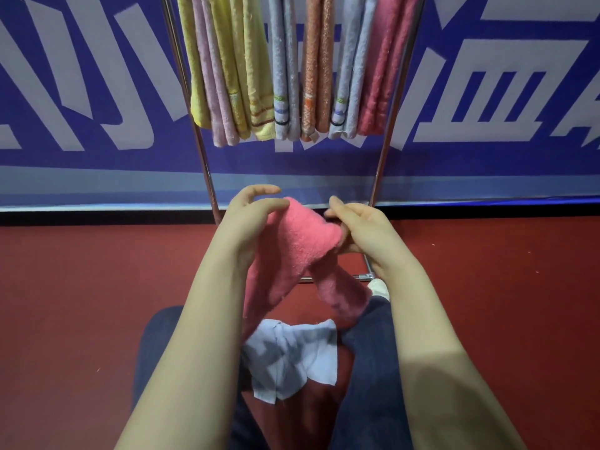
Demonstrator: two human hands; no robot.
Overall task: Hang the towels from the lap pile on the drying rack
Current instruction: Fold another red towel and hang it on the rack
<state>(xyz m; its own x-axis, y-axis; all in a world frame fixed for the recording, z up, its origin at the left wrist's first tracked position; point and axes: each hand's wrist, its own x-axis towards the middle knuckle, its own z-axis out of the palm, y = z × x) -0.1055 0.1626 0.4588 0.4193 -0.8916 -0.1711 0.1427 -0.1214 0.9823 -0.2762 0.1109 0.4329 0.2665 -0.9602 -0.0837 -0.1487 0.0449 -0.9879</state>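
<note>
Seated person, view down over the lap toward the rack.

Lap: a blue towel (292,355), pale and crumpled, lies between the thighs on dark trousers (373,368), with part of it sagging into the gap over the red floor (81,287). It is the only towel on the lap.

Forearms: both are bare and reach forward, one on each side of the blue towel.

Mid-air, above the knees: the pink towel (292,245) is held up between the two hands, clear of the lap and short of the rack. Two loose ends hang from it — one under the left wrist and one toward the right knee.

Left hand (246,219): the thumb lies on the upper corner of the pink towel. The forefinger curves just above it, apart from the cloth; the other fingers are hidden behind the towel.

Right hand (360,228): the curled fingers pinch the towel's right fold, and one fingertip is raised free above it.

Floor: a pale shoe (378,285) rests beside the rack's foot bar.

Rack (200,147): two slanted metal uprights frame the hung towels (311,76). These are folded over rails out of view and packed side by side — yellow, pale pink, yellow, pale blue, orange, pale blue and deep pink.

Background: a blue banner (97,157) with large white shapes stands behind the rack, meeting the floor.
</note>
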